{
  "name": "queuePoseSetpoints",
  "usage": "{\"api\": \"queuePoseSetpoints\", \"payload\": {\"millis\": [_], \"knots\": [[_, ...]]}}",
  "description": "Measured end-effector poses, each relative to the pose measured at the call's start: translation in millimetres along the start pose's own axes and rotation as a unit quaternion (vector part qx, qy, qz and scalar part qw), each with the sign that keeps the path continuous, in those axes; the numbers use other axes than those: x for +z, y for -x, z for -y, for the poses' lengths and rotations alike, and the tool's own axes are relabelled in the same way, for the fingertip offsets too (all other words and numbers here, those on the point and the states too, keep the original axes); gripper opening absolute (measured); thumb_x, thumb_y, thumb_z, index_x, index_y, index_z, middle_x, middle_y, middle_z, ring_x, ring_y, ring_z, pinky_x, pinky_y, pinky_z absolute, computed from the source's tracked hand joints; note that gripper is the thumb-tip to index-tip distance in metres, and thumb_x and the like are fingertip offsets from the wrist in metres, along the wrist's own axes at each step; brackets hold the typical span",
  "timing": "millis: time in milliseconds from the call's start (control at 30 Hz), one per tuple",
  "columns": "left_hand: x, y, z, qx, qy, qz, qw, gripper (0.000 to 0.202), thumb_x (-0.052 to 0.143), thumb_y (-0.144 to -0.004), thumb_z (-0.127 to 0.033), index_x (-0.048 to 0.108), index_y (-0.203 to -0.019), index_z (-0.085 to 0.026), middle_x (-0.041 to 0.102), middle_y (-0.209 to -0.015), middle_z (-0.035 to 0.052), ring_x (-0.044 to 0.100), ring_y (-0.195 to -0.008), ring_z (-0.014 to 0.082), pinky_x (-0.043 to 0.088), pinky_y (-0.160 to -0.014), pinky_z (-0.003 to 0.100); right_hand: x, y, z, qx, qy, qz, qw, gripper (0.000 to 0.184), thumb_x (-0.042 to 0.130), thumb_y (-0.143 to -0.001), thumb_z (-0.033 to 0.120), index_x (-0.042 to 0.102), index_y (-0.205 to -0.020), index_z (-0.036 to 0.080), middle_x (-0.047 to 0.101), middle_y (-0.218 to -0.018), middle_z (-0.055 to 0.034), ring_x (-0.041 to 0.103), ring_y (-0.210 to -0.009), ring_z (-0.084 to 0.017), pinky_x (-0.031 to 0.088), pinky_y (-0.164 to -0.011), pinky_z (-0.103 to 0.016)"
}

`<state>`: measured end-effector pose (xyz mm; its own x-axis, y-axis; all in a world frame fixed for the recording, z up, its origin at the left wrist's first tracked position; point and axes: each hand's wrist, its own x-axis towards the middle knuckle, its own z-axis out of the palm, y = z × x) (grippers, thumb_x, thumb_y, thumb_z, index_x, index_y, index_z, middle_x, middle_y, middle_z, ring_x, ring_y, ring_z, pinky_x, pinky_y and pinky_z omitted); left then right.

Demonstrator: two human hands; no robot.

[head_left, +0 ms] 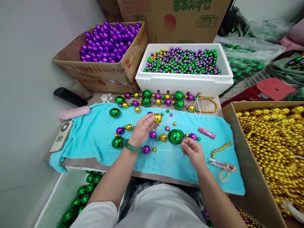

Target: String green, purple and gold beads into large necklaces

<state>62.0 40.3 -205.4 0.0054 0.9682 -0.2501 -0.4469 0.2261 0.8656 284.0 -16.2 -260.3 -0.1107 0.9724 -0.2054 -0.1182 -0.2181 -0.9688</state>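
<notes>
My left hand (142, 129), with a green bangle on the wrist, pinches a gold bead (158, 118) above the turquoise towel (95, 133). My right hand (193, 151) is closed in a pinch just right of a large green bead (175, 136), holding something thin that looks like the clear string (169, 152). A partly strung strand of green, purple and gold beads (133, 139) lies on the towel between and under my hands. Loose small beads lie near the gold one.
A finished bead strand (166, 99) lies at the towel's far edge. Behind it are a white foam box of mixed small beads (184, 80) and a carton of purple beads (108, 41). A carton of gold beads (273, 142) stands right. Snips (220, 164), pink lighter (206, 133).
</notes>
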Motion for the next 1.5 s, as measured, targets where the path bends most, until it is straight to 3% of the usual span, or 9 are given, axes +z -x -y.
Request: {"api": "queuePoseSetpoints", "payload": {"millis": [200, 433, 533, 667, 800, 900, 1067, 1267, 1500], "knots": [[-0.6, 3.9, -1.5, -0.007, 0.014, 0.066, 0.998, 0.038, 0.076, -0.071, -0.036, 0.068, -0.104, -0.018, 0.07, -0.087, 0.004, 0.064, -0.069, 0.0124, 0.049, -0.058, 0.022, -4.1, -1.8, -8.2, 0.022, -0.063, 0.029, 0.997, 0.036, 0.075, -0.071, 0.039, 0.055, -0.096, 0.021, 0.056, -0.055, 0.0059, 0.049, -0.044, -0.009, 0.031, -0.039, -0.019], [2.5, 6.2, 2.7, 0.004, -0.054, 0.083, 0.995, 0.028, 0.078, -0.071, -0.035, 0.077, -0.093, -0.018, 0.073, -0.097, 0.0084, 0.065, -0.086, 0.0169, 0.053, -0.069, 0.025, -8.6, -2.2, -5.6, 0.047, -0.119, 0.079, 0.989, 0.043, 0.078, -0.07, 0.037, 0.052, -0.1, 0.021, 0.059, -0.055, 0.0065, 0.054, -0.046, -0.011, 0.034, -0.038, -0.019], [7.3, 7.7, 2.8, 0.062, -0.099, 0.062, 0.991, 0.022, 0.077, -0.072, -0.038, 0.078, -0.083, -0.018, 0.073, -0.1, 0.0096, 0.064, -0.099, 0.0198, 0.052, -0.078, 0.027, -12.4, 1.0, -4.8, 0.074, -0.101, 0.123, 0.984, 0.042, 0.077, -0.071, 0.037, 0.052, -0.1, 0.02, 0.063, -0.059, 0.0041, 0.057, -0.047, -0.012, 0.037, -0.039, -0.02], [14.8, 11.2, 2.3, 0.087, -0.162, 0.069, 0.981, 0.021, 0.074, -0.076, -0.035, 0.078, -0.092, -0.022, 0.074, -0.099, 0.0078, 0.065, -0.092, 0.0185, 0.052, -0.073, 0.027, -20.4, 4.8, -4.5, 0.104, -0.015, 0.164, 0.981, 0.04, 0.075, -0.073, 0.04, 0.056, -0.102, 0.018, 0.069, -0.069, -0.0012, 0.059, -0.052, -0.013, 0.039, -0.042, -0.022], [24.6, 17.5, -1.4, 0.129, -0.214, 0.093, 0.964, 0.015, 0.071, -0.079, -0.033, 0.079, -0.087, -0.022, 0.073, -0.095, 0.0072, 0.065, -0.095, 0.0201, 0.052, -0.079, 0.029, -24.0, 4.4, 7.7, 0.029, 0.101, 0.089, 0.99, 0.032, 0.073, -0.075, 0.038, 0.066, -0.099, 0.018, 0.072, -0.086, -0.0053, 0.056, -0.057, -0.01, 0.045, -0.05, -0.024], [35.6, 23.4, -7.3, 0.149, -0.221, 0.097, 0.959, 0.014, 0.07, -0.08, -0.032, 0.079, -0.082, -0.021, 0.072, -0.094, 0.0073, 0.064, -0.096, 0.0214, 0.052, -0.08, 0.031, -15.8, 1.7, 25.1, -0.056, 0.088, 0.021, 0.994, 0.027, 0.071, -0.077, 0.037, 0.068, -0.097, 0.02, 0.071, -0.094, -0.0054, 0.053, -0.058, -0.009, 0.046, -0.052, -0.025], [56.6, 31.4, -17.5, 0.164, -0.223, 0.134, 0.951, 0.011, 0.069, -0.081, -0.026, 0.077, -0.077, -0.021, 0.069, -0.1, 0.007, 0.061, -0.107, 0.0239, 0.051, -0.088, 0.035, 7.4, -3.0, 47.6, -0.104, 0.043, 0.069, 0.991, 0.031, 0.072, -0.076, 0.039, 0.068, -0.101, 0.021, 0.067, -0.083, -0.0022, 0.051, -0.056, -0.01, 0.043, -0.05, -0.025], [69.1, 36.1, -22.3, 0.164, -0.208, 0.147, 0.953, 0.008, 0.071, -0.079, -0.022, 0.077, -0.074, -0.021, 0.069, -0.1, 0.0064, 0.061, -0.107, 0.0245, 0.048, -0.093, 0.039, 11.5, -4.5, 64.3, -0.157, 0.045, 0.07, 0.984, 0.032, 0.072, -0.077, 0.039, 0.069, -0.104, 0.022, 0.063, -0.073, -0.0001, 0.045, -0.055, -0.01, 0.041, -0.049, -0.025], [78.2, 34.6, -25.8, 0.169, -0.114, 0.099, 0.974, 0.005, 0.074, -0.077, -0.024, 0.076, -0.071, -0.023, 0.069, -0.093, 0.0032, 0.058, -0.112, 0.026, 0.047, -0.097, 0.043, 16.5, -8.9, 58.5, -0.049, 0.057, 0.114, 0.991, 0.025, 0.07, -0.077, 0.044, 0.066, -0.081, 0.019, 0.069, -0.074, -0.0027, 0.053, -0.054, -0.01, 0.044, -0.048, -0.024]]}}
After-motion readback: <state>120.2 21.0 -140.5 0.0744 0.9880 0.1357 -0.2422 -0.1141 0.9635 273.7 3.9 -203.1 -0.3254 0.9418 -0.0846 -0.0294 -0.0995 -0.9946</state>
